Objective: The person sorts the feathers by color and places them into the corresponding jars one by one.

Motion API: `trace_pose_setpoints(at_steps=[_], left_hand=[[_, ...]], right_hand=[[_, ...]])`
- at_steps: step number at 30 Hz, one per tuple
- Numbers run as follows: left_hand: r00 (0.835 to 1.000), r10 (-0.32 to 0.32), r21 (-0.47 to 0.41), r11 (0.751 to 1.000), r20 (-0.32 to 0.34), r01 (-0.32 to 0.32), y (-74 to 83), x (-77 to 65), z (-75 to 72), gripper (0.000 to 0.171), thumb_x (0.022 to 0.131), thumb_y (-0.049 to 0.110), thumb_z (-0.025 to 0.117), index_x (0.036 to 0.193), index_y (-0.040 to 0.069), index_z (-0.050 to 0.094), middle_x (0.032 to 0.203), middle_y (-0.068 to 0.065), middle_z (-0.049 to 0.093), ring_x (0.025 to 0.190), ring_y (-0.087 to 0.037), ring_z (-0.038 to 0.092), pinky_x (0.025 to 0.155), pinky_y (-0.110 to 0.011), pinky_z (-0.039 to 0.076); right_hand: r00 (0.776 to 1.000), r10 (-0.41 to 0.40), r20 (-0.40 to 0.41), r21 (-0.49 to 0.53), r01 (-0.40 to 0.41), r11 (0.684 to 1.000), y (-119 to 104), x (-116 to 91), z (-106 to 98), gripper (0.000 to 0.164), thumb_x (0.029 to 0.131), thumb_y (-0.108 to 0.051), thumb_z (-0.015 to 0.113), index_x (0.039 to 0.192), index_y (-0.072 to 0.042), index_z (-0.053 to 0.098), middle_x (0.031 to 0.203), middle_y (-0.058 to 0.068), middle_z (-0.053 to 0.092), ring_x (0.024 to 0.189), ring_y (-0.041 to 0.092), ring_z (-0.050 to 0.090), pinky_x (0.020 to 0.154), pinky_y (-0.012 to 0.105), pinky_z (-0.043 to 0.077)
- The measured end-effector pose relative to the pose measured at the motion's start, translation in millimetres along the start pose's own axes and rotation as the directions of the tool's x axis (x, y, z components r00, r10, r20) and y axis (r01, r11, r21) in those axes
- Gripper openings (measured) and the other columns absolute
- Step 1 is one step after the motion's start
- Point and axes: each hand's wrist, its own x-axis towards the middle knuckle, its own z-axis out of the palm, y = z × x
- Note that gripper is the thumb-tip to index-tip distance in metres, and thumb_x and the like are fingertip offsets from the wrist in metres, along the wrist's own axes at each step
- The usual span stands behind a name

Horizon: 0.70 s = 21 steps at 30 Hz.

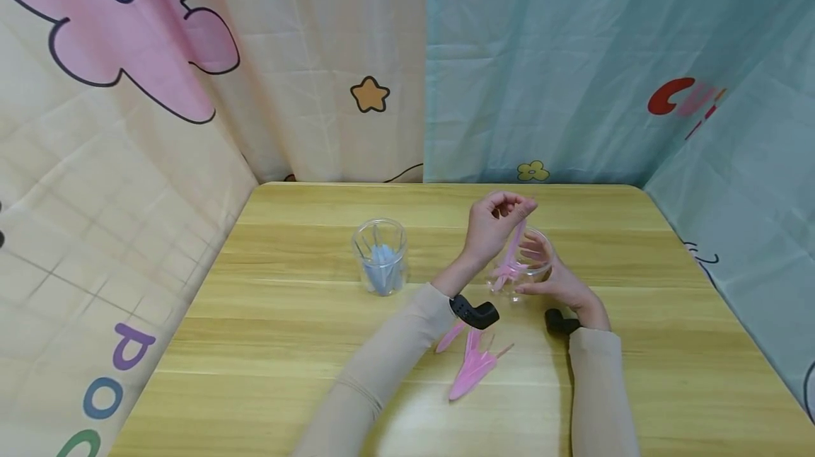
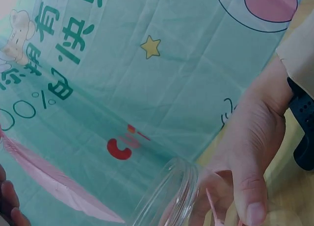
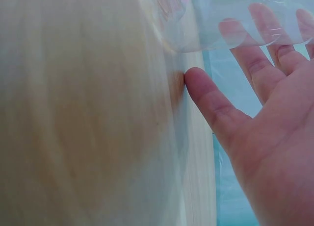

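My left hand [image 1: 489, 227] is raised above a clear cup [image 2: 184, 191] and pinches a pink feather [image 2: 59, 187] near its quill end. The feather hangs down, with its tip over the cup's mouth. More pink feathers [image 1: 507, 274] sit inside this cup. My right hand [image 1: 565, 286] steadies the cup from the right, fingers behind its wall and thumb low at the front. In the right wrist view, the fingers [image 3: 260, 64] show partly through the clear plastic, and the thumb is close to the tabletop.
A second clear cup [image 1: 397, 230] with light blue feathers [image 1: 384, 266] stands to the left. Several pink feathers [image 1: 474, 373] lie on the wooden table [image 1: 267, 344] between my forearms. Printed curtains [image 1: 541, 68] hang along the back and sides.
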Motion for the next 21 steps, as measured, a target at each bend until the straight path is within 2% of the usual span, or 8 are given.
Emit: trace_pose_setpoints(at_steps=[4,7,15,21], left_hand=[[0.998,0.057,0.048,0.997,-0.033,-0.056,-7.6,2.9,7.0,0.010,0.085,0.012,0.072,0.086,0.003,0.069,0.071,0.003,0.048,0.060,-0.009,0.039,0.055,-0.020,0.031],[0.995,0.094,0.104,0.991,-0.036,-0.090,-14.7,3.0,9.7,0.010,0.083,0.013,0.074,0.084,0.004,0.069,0.071,0.003,0.049,0.064,-0.009,0.041,0.058,-0.020,0.032],[0.997,0.075,0.243,0.967,0.028,-0.080,-28.7,-8.2,7.1,0.014,0.082,0.021,0.076,0.089,0.008,0.073,0.068,0.005,0.048,0.072,-0.015,0.045,0.067,-0.019,0.033],[0.994,0.097,0.270,0.957,0.053,-0.108,-35.3,-15.9,1.3,0.018,0.081,0.021,0.076,0.094,0.009,0.073,0.070,0.005,0.049,0.071,-0.015,0.046,0.066,-0.022,0.035]], right_hand=[[1.000,0.011,-0.001,0.004,-0.011,1.000,0.5,-0.9,1.3,0.101,0.076,0.003,0.076,0.149,-0.020,0.011,0.145,0.024,0.020,0.132,0.048,0.020,0.099,0.069,0.015],[1.000,0.009,0.002,0.007,-0.009,1.000,0.8,-1.2,2.4,0.101,0.076,0.003,0.076,0.150,-0.018,0.010,0.146,0.025,0.020,0.131,0.049,0.021,0.099,0.069,0.017],[1.000,0.013,0.003,-0.015,-0.013,1.000,4.2,-0.5,1.9,0.103,0.076,0.002,0.076,0.150,-0.019,0.007,0.146,0.023,0.021,0.131,0.046,0.021,0.099,0.066,0.019],[1.000,-0.001,0.008,-0.011,0.001,1.000,0.6,-0.2,0.3,0.107,0.076,0.003,0.076,0.151,-0.023,0.004,0.146,0.025,0.020,0.131,0.048,0.020,0.099,0.068,0.018]])
